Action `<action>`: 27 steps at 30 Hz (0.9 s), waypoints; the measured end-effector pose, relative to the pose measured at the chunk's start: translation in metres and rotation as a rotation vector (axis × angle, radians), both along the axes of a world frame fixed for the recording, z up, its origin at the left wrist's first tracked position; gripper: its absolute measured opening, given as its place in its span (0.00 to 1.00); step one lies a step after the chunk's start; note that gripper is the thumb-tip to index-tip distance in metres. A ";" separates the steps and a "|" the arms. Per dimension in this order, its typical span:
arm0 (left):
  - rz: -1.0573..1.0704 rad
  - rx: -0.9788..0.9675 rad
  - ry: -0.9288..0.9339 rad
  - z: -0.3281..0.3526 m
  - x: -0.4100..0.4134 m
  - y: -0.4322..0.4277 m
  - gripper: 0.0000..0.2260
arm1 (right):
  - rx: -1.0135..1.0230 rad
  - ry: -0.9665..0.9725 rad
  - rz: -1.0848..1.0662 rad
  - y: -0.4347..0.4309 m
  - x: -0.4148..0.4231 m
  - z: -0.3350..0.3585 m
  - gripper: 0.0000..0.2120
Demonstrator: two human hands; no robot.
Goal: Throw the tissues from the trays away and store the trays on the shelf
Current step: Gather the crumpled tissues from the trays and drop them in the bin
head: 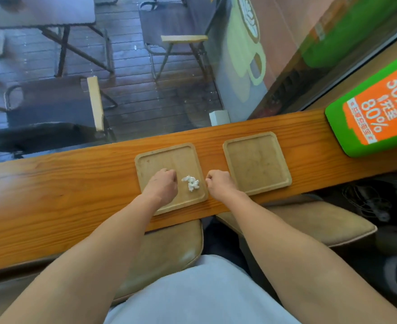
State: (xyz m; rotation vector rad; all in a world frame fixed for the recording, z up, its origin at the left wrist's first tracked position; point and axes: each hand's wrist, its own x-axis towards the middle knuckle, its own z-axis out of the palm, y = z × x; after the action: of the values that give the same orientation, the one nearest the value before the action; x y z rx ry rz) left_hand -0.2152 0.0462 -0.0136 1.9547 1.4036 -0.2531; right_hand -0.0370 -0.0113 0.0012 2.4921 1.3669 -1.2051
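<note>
Two square wooden trays lie side by side on a long wooden counter (pixel 76 183). The left tray (pixel 169 157) holds a crumpled white tissue (pixel 191 182) near its front right corner. The right tray (pixel 258 160) has nothing on it. My left hand (pixel 163 183) rests as a fist on the left tray, just left of the tissue and not touching it. My right hand (pixel 218 181) is a fist on the counter between the two trays, at the left tray's right rim. Neither hand visibly holds anything.
A green and orange sign (pixel 375 115) stands at the counter's right end. Beyond the counter is a window with folding chairs and a table outside. Two cushioned stools (pixel 309 220) stand under the counter's near edge. A small white box (pixel 219 117) sits behind the counter.
</note>
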 end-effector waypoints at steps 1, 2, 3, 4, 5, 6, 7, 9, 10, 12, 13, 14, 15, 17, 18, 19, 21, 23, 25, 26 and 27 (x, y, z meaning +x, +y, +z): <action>-0.013 -0.001 -0.012 0.000 0.004 0.000 0.06 | -0.006 0.003 -0.002 -0.003 0.001 -0.001 0.09; -0.029 0.001 -0.019 -0.001 0.009 0.001 0.05 | -0.012 0.002 -0.005 -0.007 0.002 -0.002 0.10; -0.043 0.007 -0.023 -0.002 0.013 0.001 0.04 | -0.010 0.001 -0.004 -0.010 0.001 -0.003 0.10; -0.060 0.014 -0.021 -0.004 0.017 0.001 0.04 | -0.008 0.003 -0.011 -0.014 0.001 -0.005 0.10; -0.069 0.026 -0.019 -0.006 0.020 -0.001 0.05 | -0.001 0.006 -0.019 -0.018 -0.002 -0.006 0.09; -0.072 0.040 -0.018 -0.007 0.021 -0.002 0.07 | 0.007 0.006 -0.018 -0.020 -0.006 -0.004 0.09; -0.094 0.052 -0.007 -0.011 0.027 -0.003 0.09 | 0.010 0.016 -0.038 -0.023 -0.007 -0.008 0.09; -0.097 0.083 0.000 -0.015 0.032 -0.004 0.11 | 0.034 0.036 -0.049 -0.025 -0.013 -0.010 0.09; -0.096 0.094 0.001 -0.017 0.032 -0.004 0.12 | 0.049 0.052 -0.042 -0.025 -0.017 -0.011 0.09; -0.115 0.107 0.003 -0.021 0.034 -0.002 0.14 | 0.092 0.071 -0.024 -0.023 -0.021 -0.011 0.08; -0.130 0.106 0.007 -0.024 0.034 -0.002 0.14 | 0.106 0.083 -0.009 -0.022 -0.023 -0.013 0.08; -0.136 0.104 0.011 -0.026 0.034 -0.002 0.14 | 0.113 0.088 0.000 -0.020 -0.024 -0.016 0.07; -0.136 0.101 0.012 -0.028 0.034 -0.002 0.13 | 0.111 0.092 0.006 -0.018 -0.025 -0.018 0.07; -0.122 0.094 0.017 -0.033 0.033 -0.003 0.10 | 0.089 0.094 0.013 -0.015 -0.027 -0.024 0.07; -0.118 0.085 0.022 -0.034 0.033 -0.003 0.09 | 0.079 0.091 0.019 -0.013 -0.027 -0.027 0.07; -0.118 0.072 0.024 -0.035 0.032 -0.004 0.09 | 0.074 0.089 0.025 -0.012 -0.026 -0.029 0.07; -0.104 0.052 0.019 -0.036 0.031 -0.006 0.08 | 0.075 0.090 0.032 -0.012 -0.024 -0.030 0.06; -0.065 0.048 0.023 -0.036 0.028 -0.007 0.08 | 0.068 0.089 0.058 -0.011 -0.023 -0.031 0.06; -0.026 0.052 0.041 -0.035 0.024 -0.007 0.08 | 0.053 0.070 0.099 -0.012 -0.021 -0.031 0.05; -0.007 0.049 0.050 -0.034 0.023 -0.007 0.07 | 0.039 0.056 0.113 -0.012 -0.021 -0.031 0.05; 0.011 0.044 0.060 -0.033 0.022 -0.007 0.07 | 0.023 0.045 0.120 -0.013 -0.021 -0.032 0.05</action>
State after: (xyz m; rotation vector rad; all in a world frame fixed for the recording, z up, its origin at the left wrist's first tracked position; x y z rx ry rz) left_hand -0.1932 0.0396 -0.0463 1.9897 1.4696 -0.2798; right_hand -0.0578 -0.0239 -0.0308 2.3727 1.5255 -1.2350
